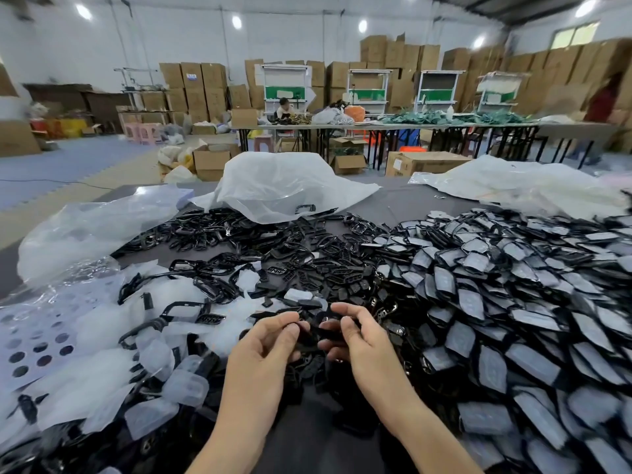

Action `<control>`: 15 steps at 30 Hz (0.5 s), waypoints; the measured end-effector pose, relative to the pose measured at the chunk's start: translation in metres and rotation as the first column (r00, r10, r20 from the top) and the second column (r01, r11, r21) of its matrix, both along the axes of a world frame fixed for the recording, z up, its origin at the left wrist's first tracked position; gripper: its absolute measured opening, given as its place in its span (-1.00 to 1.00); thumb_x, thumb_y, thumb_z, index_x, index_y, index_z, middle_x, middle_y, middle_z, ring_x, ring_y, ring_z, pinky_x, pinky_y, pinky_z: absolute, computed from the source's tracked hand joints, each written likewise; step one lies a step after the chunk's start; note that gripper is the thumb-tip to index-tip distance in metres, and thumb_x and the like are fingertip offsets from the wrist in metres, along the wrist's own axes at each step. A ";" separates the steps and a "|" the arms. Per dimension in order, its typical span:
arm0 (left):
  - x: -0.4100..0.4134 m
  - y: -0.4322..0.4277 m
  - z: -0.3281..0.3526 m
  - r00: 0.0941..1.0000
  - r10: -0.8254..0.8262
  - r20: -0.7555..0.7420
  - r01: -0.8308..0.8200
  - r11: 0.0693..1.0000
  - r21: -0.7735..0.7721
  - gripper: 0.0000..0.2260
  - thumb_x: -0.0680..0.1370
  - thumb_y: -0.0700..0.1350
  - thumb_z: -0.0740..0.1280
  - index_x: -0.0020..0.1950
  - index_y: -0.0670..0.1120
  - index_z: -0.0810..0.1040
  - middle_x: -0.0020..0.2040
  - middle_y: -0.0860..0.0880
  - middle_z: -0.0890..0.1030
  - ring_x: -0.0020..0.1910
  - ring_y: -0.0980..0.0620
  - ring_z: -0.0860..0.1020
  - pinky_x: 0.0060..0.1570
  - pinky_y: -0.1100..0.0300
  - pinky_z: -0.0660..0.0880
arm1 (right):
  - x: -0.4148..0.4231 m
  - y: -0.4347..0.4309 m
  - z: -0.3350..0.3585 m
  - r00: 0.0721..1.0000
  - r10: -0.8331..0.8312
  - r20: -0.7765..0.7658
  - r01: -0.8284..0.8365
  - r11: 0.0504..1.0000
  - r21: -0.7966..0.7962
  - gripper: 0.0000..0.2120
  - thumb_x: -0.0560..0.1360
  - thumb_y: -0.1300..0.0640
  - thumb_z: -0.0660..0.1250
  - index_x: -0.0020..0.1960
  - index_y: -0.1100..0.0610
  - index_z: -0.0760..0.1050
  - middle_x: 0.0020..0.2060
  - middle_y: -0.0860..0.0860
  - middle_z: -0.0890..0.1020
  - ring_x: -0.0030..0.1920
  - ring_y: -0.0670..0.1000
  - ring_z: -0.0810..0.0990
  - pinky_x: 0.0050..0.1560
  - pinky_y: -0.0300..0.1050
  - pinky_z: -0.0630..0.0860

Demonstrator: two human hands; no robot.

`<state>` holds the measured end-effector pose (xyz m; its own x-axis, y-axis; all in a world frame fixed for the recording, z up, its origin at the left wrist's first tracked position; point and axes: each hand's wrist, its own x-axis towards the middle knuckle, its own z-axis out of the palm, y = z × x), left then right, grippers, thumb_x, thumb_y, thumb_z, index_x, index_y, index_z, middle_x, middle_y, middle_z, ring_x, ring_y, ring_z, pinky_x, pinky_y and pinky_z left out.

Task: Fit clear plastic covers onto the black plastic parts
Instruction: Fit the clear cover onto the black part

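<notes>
Black plastic part [312,338] is held between both hands, just above the worktop [413,200] near the middle of its near edge, over a litter of loose black pieces. Left hand [263,348] pinches the part's left end between thumb and forefinger, the other fingers curled underneath. Right hand [359,340] grips the right end with thumb and curled fingers, forefinger arched over the top. Can't tell if a clear cover is already on it: too dark and blurred. Clear covers [102,388] are heaped along the left side of the worktop down to the near left corner, a few black frames mixed in. Bare black parts [273,241] are spread across the middle toward the far edge. Covered parts [513,319] are stacked overlapping across the whole right side, from the near right corner back. White plastic bag [284,186] lies crumpled at the far edge in the middle, touching the bare pile. Second bag [85,227] lies at the far left, and a third bag [513,186] at the far right corner.
</notes>
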<state>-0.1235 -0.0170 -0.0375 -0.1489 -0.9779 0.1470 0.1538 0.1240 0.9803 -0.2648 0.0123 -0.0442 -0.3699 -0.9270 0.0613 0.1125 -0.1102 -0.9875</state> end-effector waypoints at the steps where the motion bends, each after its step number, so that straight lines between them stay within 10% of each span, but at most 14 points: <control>1: -0.001 0.000 -0.001 1.000 0.001 -0.030 0.000 1.000 0.028 -0.86 0.58 -0.26 0.34 0.02 -0.07 0.66 -0.11 -0.02 0.74 -0.15 0.10 0.67 -0.18 0.30 0.59 | 0.003 0.001 0.000 1.000 0.011 -0.004 -0.011 1.000 -0.009 -0.83 0.69 0.24 0.11 0.15 0.08 0.45 -0.16 -0.01 0.72 -0.22 -0.04 0.70 -0.25 -0.27 0.55; 15: -0.003 0.008 -0.002 0.976 0.195 0.099 -0.178 0.972 -0.153 -0.84 0.55 -0.23 0.40 -0.07 0.04 0.58 -0.21 0.12 0.63 -0.32 0.27 0.52 -0.27 0.43 0.43 | 0.025 0.006 0.003 0.873 0.240 0.426 -0.205 0.971 -0.127 -0.74 0.47 0.12 0.40 0.05 0.27 0.51 0.02 0.22 0.70 0.01 0.16 0.72 -0.08 -0.17 0.64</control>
